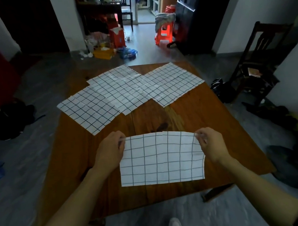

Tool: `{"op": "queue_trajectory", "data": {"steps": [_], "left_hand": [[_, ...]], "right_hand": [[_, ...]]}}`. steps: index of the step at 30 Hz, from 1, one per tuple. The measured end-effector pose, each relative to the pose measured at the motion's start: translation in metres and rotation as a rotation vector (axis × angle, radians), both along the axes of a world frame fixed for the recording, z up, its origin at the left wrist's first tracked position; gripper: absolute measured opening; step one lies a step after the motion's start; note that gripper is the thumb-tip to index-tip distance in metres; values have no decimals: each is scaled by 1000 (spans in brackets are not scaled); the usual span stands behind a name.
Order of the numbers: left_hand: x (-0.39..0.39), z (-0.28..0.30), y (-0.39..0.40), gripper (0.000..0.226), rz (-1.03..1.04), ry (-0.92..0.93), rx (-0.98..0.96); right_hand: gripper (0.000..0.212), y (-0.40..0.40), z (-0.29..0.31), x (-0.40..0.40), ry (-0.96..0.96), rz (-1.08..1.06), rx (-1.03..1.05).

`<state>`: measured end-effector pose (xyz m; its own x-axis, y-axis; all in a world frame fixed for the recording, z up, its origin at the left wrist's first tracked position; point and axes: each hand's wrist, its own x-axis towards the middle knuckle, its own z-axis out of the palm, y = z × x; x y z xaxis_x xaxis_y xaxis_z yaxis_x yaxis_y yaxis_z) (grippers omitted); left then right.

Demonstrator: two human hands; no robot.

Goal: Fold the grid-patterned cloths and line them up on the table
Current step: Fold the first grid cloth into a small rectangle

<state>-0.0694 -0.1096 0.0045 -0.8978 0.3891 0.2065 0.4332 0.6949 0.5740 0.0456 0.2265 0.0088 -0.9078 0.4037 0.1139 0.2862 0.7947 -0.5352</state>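
A white cloth with a black grid (161,158) hangs above the near part of the wooden table (210,124). My left hand (110,152) pinches its upper left corner, and my right hand (209,143) pinches its upper right corner. The top edge looks doubled over. Three more grid cloths lie flat and overlapping at the far side of the table: a left cloth (87,108), a middle cloth (120,90) and a right cloth (172,83).
A dark wooden chair (257,64) stands to the right of the table. Dark bags and shoes (286,153) lie on the floor on both sides. A red plastic stool (165,32) and boxes (108,47) clutter the floor beyond.
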Motion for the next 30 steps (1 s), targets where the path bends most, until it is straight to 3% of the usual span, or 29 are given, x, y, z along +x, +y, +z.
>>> {"op": "queue_trajectory", "data": {"steps": [5, 11, 17, 23, 26, 30], "left_hand": [[-22, -12, 11, 14, -18, -42, -30], [-47, -16, 27, 39, 44, -124, -87], [-68, -24, 33, 19, -13, -121, -213], [-83, -39, 42, 21, 4, -179, -293], [-83, -47, 48, 36, 34, -164, -366], [-72, -60, 59, 53, -6, -98, -616]], "right_hand": [[12, 8, -16, -16, -47, -49, -29], [17, 25, -33, -45, -108, -55, -75], [20, 32, -53, -65, -150, -54, -73], [20, 47, -76, -76, -214, -38, -72], [34, 52, -81, -77, -295, 2, -12], [48, 39, -88, -70, -344, 54, 77]]}}
